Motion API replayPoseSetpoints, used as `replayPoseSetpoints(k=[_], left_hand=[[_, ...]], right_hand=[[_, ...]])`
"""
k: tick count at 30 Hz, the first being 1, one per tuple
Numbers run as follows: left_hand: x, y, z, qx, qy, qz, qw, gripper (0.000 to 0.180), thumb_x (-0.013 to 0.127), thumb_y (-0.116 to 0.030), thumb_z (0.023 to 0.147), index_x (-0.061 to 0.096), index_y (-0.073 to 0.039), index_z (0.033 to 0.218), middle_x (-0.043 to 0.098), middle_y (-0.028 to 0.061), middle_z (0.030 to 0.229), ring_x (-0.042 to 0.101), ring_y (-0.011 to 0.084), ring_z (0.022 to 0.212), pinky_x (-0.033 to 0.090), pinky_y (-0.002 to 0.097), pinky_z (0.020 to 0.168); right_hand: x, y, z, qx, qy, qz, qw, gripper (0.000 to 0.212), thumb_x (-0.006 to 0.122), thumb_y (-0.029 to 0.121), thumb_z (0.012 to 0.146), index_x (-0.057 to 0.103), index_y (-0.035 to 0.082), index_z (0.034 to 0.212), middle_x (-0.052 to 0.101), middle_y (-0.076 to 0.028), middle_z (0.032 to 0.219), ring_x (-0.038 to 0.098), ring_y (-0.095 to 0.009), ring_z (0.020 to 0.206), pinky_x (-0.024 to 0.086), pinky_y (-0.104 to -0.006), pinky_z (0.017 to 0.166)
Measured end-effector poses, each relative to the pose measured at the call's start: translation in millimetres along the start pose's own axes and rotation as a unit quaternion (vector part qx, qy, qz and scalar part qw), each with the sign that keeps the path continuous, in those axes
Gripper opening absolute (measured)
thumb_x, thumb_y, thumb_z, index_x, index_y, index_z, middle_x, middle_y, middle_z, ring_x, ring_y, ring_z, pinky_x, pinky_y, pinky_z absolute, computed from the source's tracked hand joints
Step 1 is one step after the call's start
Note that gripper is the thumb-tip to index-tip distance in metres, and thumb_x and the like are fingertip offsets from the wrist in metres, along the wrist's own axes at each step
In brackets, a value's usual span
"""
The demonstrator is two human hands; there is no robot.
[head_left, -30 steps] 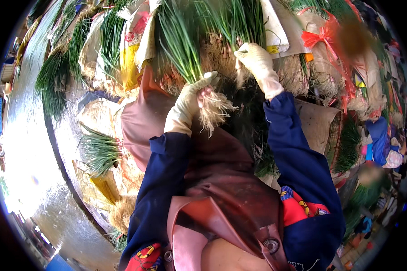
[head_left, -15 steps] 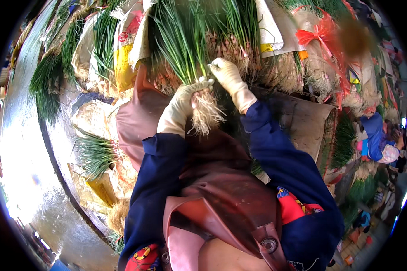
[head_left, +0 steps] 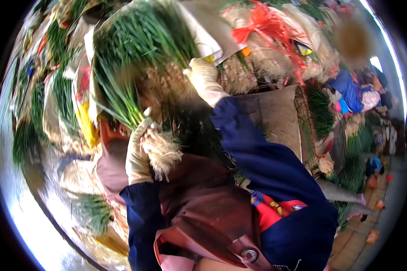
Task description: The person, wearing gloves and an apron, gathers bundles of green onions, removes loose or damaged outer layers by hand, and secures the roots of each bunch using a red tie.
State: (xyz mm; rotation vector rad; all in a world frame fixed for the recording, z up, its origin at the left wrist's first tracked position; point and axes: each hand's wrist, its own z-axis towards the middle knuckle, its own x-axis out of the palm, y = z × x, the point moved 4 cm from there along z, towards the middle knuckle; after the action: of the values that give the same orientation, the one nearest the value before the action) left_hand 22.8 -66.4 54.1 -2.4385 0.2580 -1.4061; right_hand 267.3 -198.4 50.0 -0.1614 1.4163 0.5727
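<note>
A bunch of spring onions (head_left: pixel 163 151) with pale, shaggy roots is held in my gloved left hand (head_left: pixel 139 151), fingers wrapped round the stems just above the roots. Its long green leaves slant up and to the left. My right hand (head_left: pixel 202 77), in a cream glove, is curled at the right edge of a large pile of spring onions (head_left: pixel 140 36). The fingers are closed, and whatever they may grip is hidden. Reddish bulbs and brown roots line the near side of that pile.
A bundle tied with red plastic ribbon (head_left: pixel 257 27) lies beyond my right hand. Sacks (head_left: pixel 83 119) of greens stand at the left. A smaller bunch of spring onions (head_left: pixel 92 212) rests at lower left. Another person (head_left: pixel 357 90) is at the far right.
The view has swung to the right. My hands have moved apart: the left holds the bunch lower and nearer me, while the right has reached to the pile's edge.
</note>
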Motion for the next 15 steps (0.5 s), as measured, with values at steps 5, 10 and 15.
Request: replayPoseSetpoints(k=[5, 10, 15], left_hand=[[-4.3, 12.5, 28.4, 0.001, 0.024, 0.033, 0.999, 0.040, 0.058, -0.011, 0.088, 0.048, 0.002, 0.124, 0.061, 0.0062, 0.082, 0.057, 0.0119, 0.072, 0.049, 0.0227, 0.069], [40.0, 15.3, -4.4, -0.059, 0.029, 0.061, 0.996, 0.043, 0.052, -0.023, 0.091, 0.048, -0.002, 0.128, 0.055, 0.0108, 0.123, 0.057, 0.0182, 0.106, 0.047, 0.0313, 0.092], [0.2, 30.2, 55.1, -0.066, 0.063, 0.104, 0.990, 0.029, 0.061, -0.016, 0.085, 0.061, -0.001, 0.110, 0.063, 0.0013, 0.077, 0.053, 0.0071, 0.060, 0.046, 0.0196, 0.054]], right_hand=[[4.2, -16.5, 0.6, 0.134, 0.222, -0.064, 0.964, 0.031, 0.065, 0.039, 0.078, 0.067, 0.009, 0.088, 0.067, -0.010, 0.087, 0.065, -0.025, 0.076, 0.051, -0.0365, 0.066], [-38.8, 34.5, -64.3, 0.073, 0.130, 0.225, 0.963, 0.032, 0.069, 0.038, 0.075, 0.064, 0.008, 0.087, 0.065, -0.009, 0.070, 0.064, -0.021, 0.068, 0.049, -0.0329, 0.065], [-23.5, 62.4, -122.5, -0.025, 0.082, 0.335, 0.938, 0.020, 0.066, 0.026, 0.080, 0.062, 0.009, 0.090, 0.066, -0.008, 0.089, 0.063, -0.027, 0.081, 0.049, -0.0365, 0.069]])
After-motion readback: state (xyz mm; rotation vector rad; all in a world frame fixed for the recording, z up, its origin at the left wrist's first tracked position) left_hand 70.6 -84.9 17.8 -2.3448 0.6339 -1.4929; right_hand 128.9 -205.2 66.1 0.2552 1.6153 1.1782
